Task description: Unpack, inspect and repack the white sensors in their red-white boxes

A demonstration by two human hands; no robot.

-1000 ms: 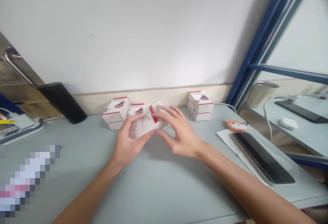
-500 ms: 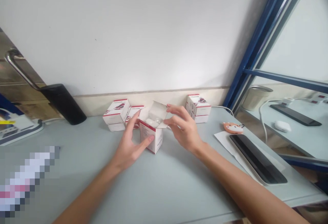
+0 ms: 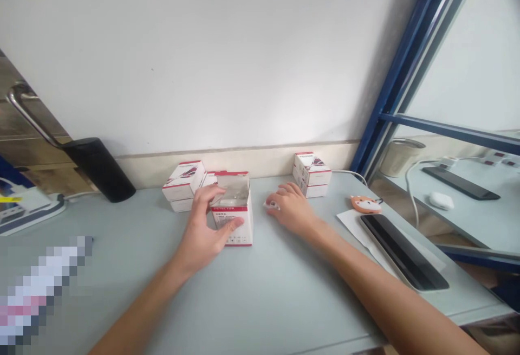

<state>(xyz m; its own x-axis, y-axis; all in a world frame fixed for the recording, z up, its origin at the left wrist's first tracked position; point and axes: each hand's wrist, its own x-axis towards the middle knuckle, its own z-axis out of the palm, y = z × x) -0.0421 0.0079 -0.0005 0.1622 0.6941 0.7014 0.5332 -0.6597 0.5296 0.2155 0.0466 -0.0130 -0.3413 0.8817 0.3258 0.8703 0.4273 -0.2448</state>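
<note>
Detector carton (image 3: 232,227) stands upright on the table (image 3: 284,301), top flaps open. Left hand (image 3: 199,225), at its 9 o'clock, has the grip clamped on the carton; right hand (image 3: 293,210), at 3 o'clock, lies apart, loosely curled, fingertips beside a small white piece (image 3: 271,205).

A pale grey desk (image 3: 284,301) bears white-and-red boxes (image 3: 311,169), a fox charm (image 3: 365,204), and paper (image 3: 349,220)

The open white-and-red cardboard box (image 3: 232,227) has a smooth paper finish, and the pale grey counter (image 3: 284,301) looks smooth and matt. The flat black device (image 3: 404,252) is glossy, the blue metal frame (image 3: 400,84) looks painted, and the curved steel handle (image 3: 30,111) shines.
</note>
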